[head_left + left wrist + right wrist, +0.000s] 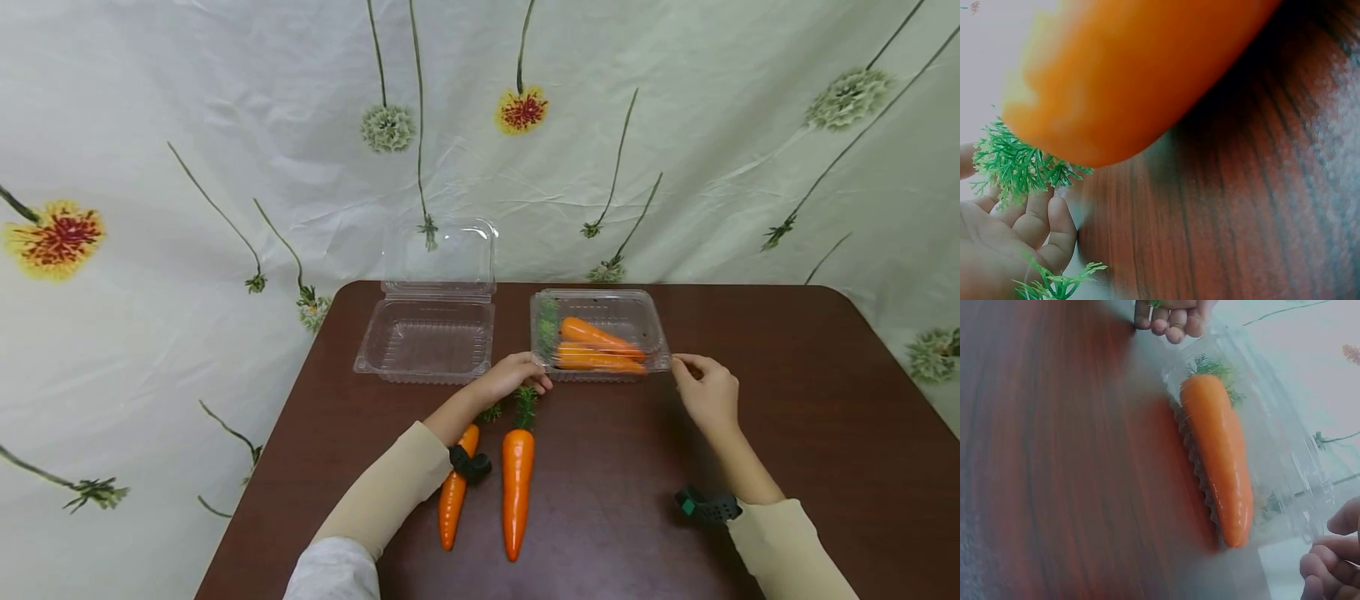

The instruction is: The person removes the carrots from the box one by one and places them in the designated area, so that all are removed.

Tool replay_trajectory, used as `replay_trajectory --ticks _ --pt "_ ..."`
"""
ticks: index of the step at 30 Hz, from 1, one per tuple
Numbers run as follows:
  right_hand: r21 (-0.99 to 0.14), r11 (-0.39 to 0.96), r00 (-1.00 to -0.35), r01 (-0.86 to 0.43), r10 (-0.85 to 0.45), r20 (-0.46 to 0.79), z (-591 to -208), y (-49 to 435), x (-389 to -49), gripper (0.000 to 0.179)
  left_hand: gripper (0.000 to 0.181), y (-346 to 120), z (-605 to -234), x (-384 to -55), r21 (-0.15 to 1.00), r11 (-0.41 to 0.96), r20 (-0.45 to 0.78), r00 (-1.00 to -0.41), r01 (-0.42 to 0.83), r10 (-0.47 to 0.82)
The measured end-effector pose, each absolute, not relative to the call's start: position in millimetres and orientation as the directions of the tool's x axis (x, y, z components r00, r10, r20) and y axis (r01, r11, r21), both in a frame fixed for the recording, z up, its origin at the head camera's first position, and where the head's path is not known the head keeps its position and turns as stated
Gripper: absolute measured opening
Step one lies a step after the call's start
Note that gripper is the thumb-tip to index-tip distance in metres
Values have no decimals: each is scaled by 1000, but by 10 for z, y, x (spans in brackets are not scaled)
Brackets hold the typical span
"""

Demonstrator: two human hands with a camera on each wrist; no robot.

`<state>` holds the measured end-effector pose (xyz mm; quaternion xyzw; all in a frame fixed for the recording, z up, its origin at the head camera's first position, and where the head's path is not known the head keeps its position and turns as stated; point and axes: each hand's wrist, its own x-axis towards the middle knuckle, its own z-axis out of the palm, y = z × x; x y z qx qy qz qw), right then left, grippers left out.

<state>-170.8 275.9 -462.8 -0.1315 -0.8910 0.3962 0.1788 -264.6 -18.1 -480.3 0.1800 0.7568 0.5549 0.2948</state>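
Note:
A clear plastic clamshell container (626, 307) with orange carrots (600, 360) inside stands at the table's far side, its lid folded over them. My left hand (513, 377) pinches its near left corner, and my right hand (708, 398) pinches the near right corner. In the right wrist view, the right hand's curled fingers (1329, 562) are at the container's end, beside the enclosed carrots (1219, 462). Two loose carrots with green tops lie on the table: one (517, 492) right of the left wrist, another (452, 512) partly under the left forearm. A carrot (1129, 81) looms large in the left wrist view.
A second clear clamshell container (365, 360) stands open to the left, its lid (442, 258) upright at the back. The dark brown table (772, 350) ends at a white flowered cloth (675, 108). Bands are worn on both wrists.

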Motion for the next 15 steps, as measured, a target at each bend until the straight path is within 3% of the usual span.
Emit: replay_trajectory --ticks 9,15 --pt "-823 557 -869 112 457 191 -4664 2652 -1711 26 21 -167 -4811 -2646 949 312 -238 -766 -51 597" --pt "-912 387 -905 137 423 44 -4647 2623 -1680 35 23 -129 -4793 -2633 959 275 -227 -744 -61 629"
